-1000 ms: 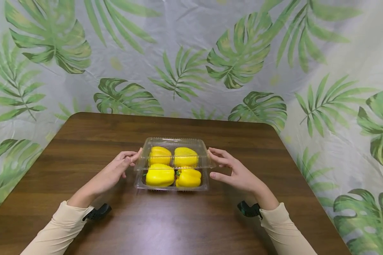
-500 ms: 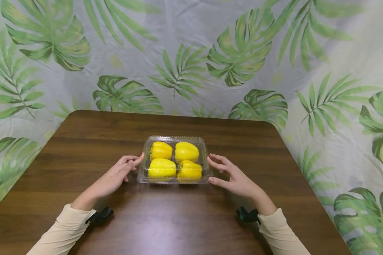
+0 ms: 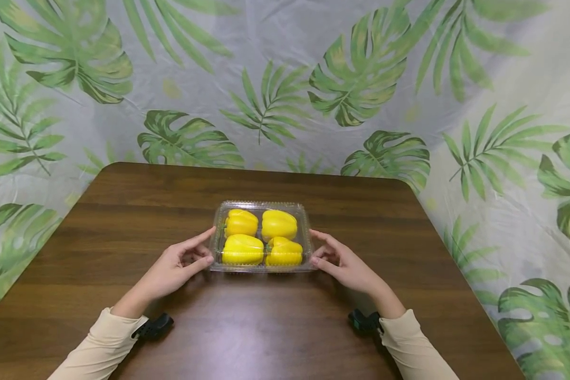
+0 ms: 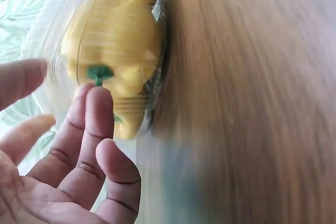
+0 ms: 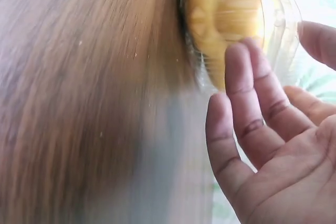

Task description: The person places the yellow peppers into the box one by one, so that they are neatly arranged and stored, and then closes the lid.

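A clear plastic clamshell container (image 3: 265, 268) sits on the table with several yellow bell peppers (image 3: 243, 249) inside, its lid lying over them. At its left side, my left hand (image 3: 173, 269) touches the edge with forefinger and thumb tips. My right hand (image 3: 344, 261) touches the right edge in the same way. In the left wrist view, the fingers (image 4: 98, 111) extend toward the container wall, and green stems (image 4: 100, 72) show through it. Loosely extended fingers (image 5: 240, 72) also reach the container in the right wrist view. Whether the lid's rim is latched cannot be seen.
The brown wooden table (image 3: 247, 327) extends around the container on all sides. Behind it hangs a pale curtain (image 3: 285, 31) with green leaf prints. Black wrist devices (image 3: 154, 326) are strapped at both cuffs.
The lid has come down from a raised front edge to lie over the peppers. Both thumbs have moved in to the container's front corners.
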Tool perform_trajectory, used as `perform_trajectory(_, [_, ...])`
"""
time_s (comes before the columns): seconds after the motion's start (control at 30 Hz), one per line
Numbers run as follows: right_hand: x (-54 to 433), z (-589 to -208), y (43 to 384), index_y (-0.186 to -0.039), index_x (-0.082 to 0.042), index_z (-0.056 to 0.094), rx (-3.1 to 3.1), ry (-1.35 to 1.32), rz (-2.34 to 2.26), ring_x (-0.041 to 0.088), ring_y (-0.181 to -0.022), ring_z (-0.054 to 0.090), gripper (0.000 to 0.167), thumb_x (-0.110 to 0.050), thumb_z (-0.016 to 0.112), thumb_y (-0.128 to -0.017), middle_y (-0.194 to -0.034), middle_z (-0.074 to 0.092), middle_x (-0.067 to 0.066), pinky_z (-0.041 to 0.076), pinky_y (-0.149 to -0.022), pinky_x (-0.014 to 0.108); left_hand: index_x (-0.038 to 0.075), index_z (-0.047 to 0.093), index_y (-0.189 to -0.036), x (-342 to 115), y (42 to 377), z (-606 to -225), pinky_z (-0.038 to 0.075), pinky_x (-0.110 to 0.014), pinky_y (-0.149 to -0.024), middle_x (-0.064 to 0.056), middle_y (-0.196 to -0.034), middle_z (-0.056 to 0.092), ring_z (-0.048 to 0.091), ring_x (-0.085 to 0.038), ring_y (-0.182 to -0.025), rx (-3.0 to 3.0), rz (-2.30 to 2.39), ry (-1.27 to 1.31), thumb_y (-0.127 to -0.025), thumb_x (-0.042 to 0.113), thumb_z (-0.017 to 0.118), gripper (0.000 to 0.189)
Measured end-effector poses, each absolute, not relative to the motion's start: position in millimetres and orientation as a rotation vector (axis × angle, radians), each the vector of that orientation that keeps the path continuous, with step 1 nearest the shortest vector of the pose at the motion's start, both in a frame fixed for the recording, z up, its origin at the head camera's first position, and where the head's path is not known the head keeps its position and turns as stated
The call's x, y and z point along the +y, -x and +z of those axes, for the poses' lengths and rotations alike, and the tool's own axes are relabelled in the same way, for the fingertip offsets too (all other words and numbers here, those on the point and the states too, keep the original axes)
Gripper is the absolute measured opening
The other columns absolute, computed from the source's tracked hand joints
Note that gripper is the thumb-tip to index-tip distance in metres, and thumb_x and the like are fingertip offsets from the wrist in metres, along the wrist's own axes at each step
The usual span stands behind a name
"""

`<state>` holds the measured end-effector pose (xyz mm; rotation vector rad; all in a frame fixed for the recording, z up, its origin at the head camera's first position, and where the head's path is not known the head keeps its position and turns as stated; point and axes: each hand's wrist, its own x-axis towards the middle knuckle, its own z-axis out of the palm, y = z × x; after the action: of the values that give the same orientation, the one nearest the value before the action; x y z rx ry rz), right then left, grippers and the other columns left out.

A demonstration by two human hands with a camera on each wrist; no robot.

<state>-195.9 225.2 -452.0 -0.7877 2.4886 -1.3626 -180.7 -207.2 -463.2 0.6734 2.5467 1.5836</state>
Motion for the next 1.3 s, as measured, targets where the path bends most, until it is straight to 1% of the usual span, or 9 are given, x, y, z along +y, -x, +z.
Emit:
perform_trajectory(0.07, [224, -453, 198, -0.172, -0.014, 0.024, 2.436, 0.803, -1.384, 0.026, -0.093, 0.072, 0.075, -0.016, 0.064, -0.109, -0.103, 0.077, 0.013, 0.06, -0.086, 0.031, 0.017, 0.039, -0.168, -205, 181, -463, 0.059, -0.03, -0.067, -0.015, -0.101, 0.075, 0.072, -0.027, -0.08, 2.474, 1.619, -0.656, -0.106, 0.014, 0.069, 0.068])
perform_trajectory(0.2, [222, -453, 201, -0.174, -0.015, 0.012, 2.319, 0.786, -1.42, 0.031, -0.089, 0.071, 0.078, -0.014, 0.059, -0.111, -0.098, 0.076, 0.021, 0.062, -0.083, 0.035, 0.017, 0.028, -0.172, -203, 183, -463, 0.057, -0.033, -0.059, -0.024, -0.095, 0.076, 0.067, -0.028, -0.072, 2.333, 1.673, -0.62, -0.109, 0.012, 0.063, 0.073])
perform_trajectory(0.3, [220, -454, 199, -0.174, -0.016, 0.007, 2.253, 0.757, -1.436, 0.034, -0.083, 0.069, 0.075, -0.016, 0.052, -0.114, -0.093, 0.075, 0.024, 0.062, -0.079, 0.035, 0.017, 0.022, -0.173, -200, 183, -464, 0.054, -0.03, -0.059, -0.023, -0.092, 0.078, 0.063, -0.026, -0.068, 2.245, 1.707, -0.586, -0.11, 0.01, 0.06, 0.074])
perform_trajectory(0.43, [216, -457, 197, -0.174, -0.016, 0.001, 2.194, 0.747, -1.475, 0.039, -0.076, 0.063, 0.073, -0.017, 0.047, -0.116, -0.084, 0.071, 0.027, 0.059, -0.073, 0.033, 0.018, 0.019, -0.174, -197, 181, -462, 0.051, -0.026, -0.059, -0.018, -0.085, 0.077, 0.059, -0.019, -0.065, 2.161, 1.757, -0.513, -0.109, 0.008, 0.058, 0.076])
perform_trajectory(0.57, [214, -460, 196, -0.174, -0.014, -0.002, 2.165, 0.755, -1.506, 0.033, -0.071, 0.06, 0.075, -0.014, 0.045, -0.116, -0.079, 0.067, 0.03, 0.056, -0.069, 0.032, 0.014, 0.019, -0.173, -194, 179, -460, 0.049, -0.024, -0.059, -0.012, -0.079, 0.075, 0.056, -0.013, -0.062, 2.118, 1.801, -0.493, -0.108, 0.005, 0.056, 0.076])
perform_trajectory(0.67, [213, -463, 196, -0.174, -0.014, -0.002, 2.16, 0.747, -1.516, 0.025, -0.068, 0.059, 0.074, -0.013, 0.044, -0.116, -0.076, 0.065, 0.027, 0.054, -0.068, 0.031, 0.012, 0.02, -0.173, -194, 178, -461, 0.048, -0.024, -0.058, -0.009, -0.076, 0.074, 0.054, -0.012, -0.061, 2.111, 1.819, -0.498, -0.107, 0.004, 0.056, 0.075])
perform_trajectory(0.87, [211, -463, 196, -0.174, -0.017, -0.002, 2.141, 0.732, -1.523, 0.024, -0.069, 0.057, 0.074, -0.015, 0.044, -0.116, -0.076, 0.063, 0.023, 0.052, -0.068, 0.03, 0.01, 0.022, -0.172, -194, 176, -464, 0.046, -0.024, -0.054, -0.01, -0.072, 0.073, 0.052, -0.01, -0.057, 2.131, 1.841, -0.484, -0.105, 0.0, 0.056, 0.076])
perform_trajectory(1.03, [211, -463, 195, -0.174, -0.017, -0.001, 2.134, 0.718, -1.532, 0.018, -0.069, 0.057, 0.073, -0.014, 0.043, -0.116, -0.076, 0.064, 0.016, 0.053, -0.068, 0.029, 0.008, 0.023, -0.171, -192, 175, -466, 0.046, -0.023, -0.054, -0.008, -0.069, 0.072, 0.052, -0.008, -0.056, 2.132, 1.857, -0.486, -0.104, -0.001, 0.055, 0.076])
perform_trajectory(1.3, [212, -465, 195, -0.174, -0.018, -0.002, 2.114, 0.709, -1.54, 0.025, -0.069, 0.056, 0.074, -0.014, 0.044, -0.116, -0.076, 0.063, 0.006, 0.052, -0.066, 0.03, 0.009, 0.023, -0.171, -191, 175, -469, 0.046, -0.024, -0.054, -0.009, -0.069, 0.072, 0.052, -0.009, -0.056, 2.134, 1.855, -0.492, -0.104, -0.001, 0.055, 0.076])
